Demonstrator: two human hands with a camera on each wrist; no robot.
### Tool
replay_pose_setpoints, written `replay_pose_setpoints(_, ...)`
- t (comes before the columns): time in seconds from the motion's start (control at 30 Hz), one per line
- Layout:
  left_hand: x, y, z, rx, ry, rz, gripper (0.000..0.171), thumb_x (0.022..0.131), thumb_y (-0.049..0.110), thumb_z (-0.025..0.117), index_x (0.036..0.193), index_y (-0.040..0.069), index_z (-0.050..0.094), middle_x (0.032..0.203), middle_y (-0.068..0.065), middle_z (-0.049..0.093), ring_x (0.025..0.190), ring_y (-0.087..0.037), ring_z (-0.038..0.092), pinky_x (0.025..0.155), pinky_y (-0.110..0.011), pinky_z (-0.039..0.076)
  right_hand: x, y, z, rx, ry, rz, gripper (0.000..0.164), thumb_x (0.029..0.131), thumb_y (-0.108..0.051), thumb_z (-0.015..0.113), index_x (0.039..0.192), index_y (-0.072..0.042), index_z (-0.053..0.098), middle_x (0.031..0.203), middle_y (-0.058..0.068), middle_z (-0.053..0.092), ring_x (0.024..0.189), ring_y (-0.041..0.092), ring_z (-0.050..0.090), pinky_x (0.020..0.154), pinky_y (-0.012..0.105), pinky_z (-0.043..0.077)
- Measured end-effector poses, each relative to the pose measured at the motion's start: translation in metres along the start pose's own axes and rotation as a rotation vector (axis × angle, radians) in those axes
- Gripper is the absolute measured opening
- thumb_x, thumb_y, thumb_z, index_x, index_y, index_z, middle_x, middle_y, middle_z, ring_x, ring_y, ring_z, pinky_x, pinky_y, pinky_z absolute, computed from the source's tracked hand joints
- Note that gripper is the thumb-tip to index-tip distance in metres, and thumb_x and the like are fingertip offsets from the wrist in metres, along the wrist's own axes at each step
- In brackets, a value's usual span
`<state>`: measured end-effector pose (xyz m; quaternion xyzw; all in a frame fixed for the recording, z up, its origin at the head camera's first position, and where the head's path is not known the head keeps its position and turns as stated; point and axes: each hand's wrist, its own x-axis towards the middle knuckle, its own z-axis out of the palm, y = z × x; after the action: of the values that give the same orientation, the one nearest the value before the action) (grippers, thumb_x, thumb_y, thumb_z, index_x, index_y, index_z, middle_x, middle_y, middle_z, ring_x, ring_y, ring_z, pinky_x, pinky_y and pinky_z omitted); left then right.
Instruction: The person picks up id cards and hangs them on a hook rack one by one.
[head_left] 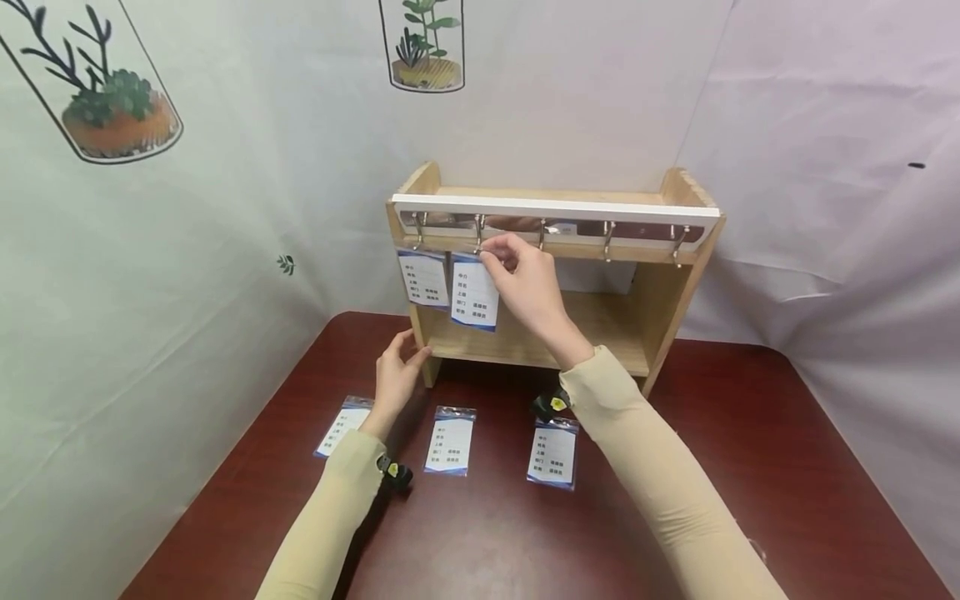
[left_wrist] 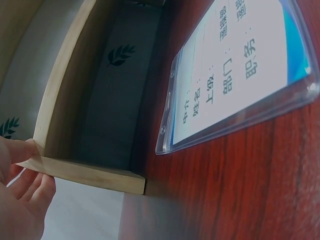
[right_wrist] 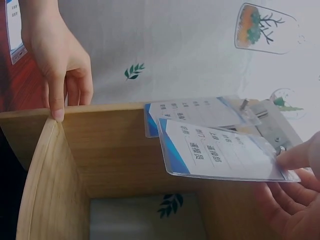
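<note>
My right hand [head_left: 527, 282] pinches the top edge of a clear badge holder [head_left: 475, 292] at the second hook from the left. In the right wrist view the thumb lies on the top of this badge holder [right_wrist: 220, 152], with fingers behind. Whether the hook passes through its hole cannot be told. Another badge holder [head_left: 423, 279] hangs from the leftmost hook [head_left: 418, 229]. Low on the left side of a wooden shelf [head_left: 536, 354], my left hand [head_left: 397, 375] grips the side panel's edge, thumb and fingers on opposite sides, as the left wrist view [left_wrist: 25, 187] shows.
Three badge holders lie on the dark red table [head_left: 487, 542]: a left one [head_left: 345, 425] partly behind the left wrist, a middle one [head_left: 450, 442] and a right one [head_left: 552, 454]. Bare hooks [head_left: 608, 240] line the rail's right part. A white cloth wall [head_left: 247, 167] stands behind.
</note>
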<state>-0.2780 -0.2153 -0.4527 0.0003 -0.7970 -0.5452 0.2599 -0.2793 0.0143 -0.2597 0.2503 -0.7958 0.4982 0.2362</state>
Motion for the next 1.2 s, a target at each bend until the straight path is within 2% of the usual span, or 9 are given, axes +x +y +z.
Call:
replay_pose_setpoints(0.6,0.0,0.001,0.001,0.007,0.007,0.01,0.038,0.092,0.008,0.074,0.128,0.001,0.063,0.121,-0.021,0.068,0.108,-0.034,0.068,0.089,-0.045,0.059,-0.006,0.003,-0.008,0.009,0.002,-0.041,0.019,0.097,-0.012,0.066,0.114,-0.004,0.071,0.103,0.009,0.075,0.083,0.017,0.067,0.078,0.029,0.056)
replay_pose_setpoints(1.2,-0.001,0.002,0.0,0.003,0.003,0.007,0.039,0.092,0.008,0.074,0.129,0.0,0.063,0.122,-0.022,0.068,0.111,-0.035,0.067,0.09,-0.045,0.059,-0.021,0.005,-0.027,0.015,0.049,-0.071,0.017,0.098,-0.012,0.065,0.113,-0.006,0.071,0.099,0.005,0.073,0.081,0.016,0.068,0.074,0.029,0.057)
